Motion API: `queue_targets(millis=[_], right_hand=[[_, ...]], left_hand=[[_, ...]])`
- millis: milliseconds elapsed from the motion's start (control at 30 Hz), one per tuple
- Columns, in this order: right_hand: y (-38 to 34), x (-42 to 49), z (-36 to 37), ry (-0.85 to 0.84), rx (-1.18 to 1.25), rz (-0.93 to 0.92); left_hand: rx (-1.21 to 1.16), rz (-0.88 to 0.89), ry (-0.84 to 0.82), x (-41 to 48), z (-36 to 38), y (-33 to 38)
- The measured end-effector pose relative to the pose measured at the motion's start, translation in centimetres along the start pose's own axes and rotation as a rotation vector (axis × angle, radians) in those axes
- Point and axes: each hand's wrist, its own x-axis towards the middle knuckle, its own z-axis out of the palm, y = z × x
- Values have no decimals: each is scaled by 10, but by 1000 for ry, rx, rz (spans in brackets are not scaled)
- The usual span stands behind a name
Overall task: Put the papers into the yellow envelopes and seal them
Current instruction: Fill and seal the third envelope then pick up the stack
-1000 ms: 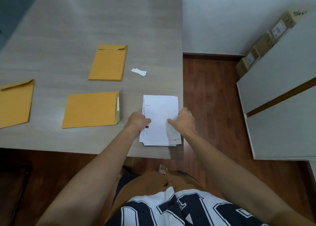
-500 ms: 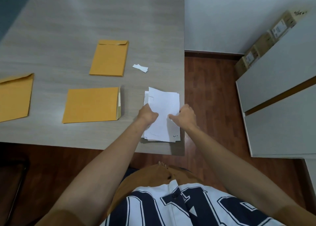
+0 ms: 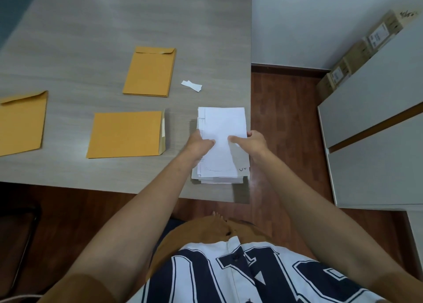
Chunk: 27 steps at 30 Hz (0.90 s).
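Grey wood-grain counter seen from above, its right edge bordering a brown floor; a stack of white papers lies at the near right corner of the counter, long axis running away from the person; the left hand and the right hand pinch the uppermost sheets at their left and right edges, thumbs laid on top and pointing toward each other, the other fingers hidden under the paper; how many sheets are taken cannot be told. The nearest yellow envelope lies just left of the stack and apart from it, long axis running left to right, its flap raised at the right end so that the mouth faces the papers; the axes of sheets and envelope therefore cross at a right angle, and the sheets probably need a quarter turn before sliding leftward into the mouth; the left hand is the nearer to that mouth and seems better placed to hold it open. A pile of envelopes lies farther back, another envelope at the far left, and a small white strip between pile and papers.
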Motion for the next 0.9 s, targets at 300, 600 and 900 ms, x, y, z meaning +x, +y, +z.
queue_targets(millis=[300, 600, 900], right_hand=[[7, 5, -14, 33, -121, -42], [19, 0, -10, 112, -177, -63], [18, 2, -4, 137, -163, -50]], left_hand=[[441, -11, 184, 6, -5, -6], [530, -41, 293, 10, -18, -18], [415, -69, 271, 12, -20, -20]])
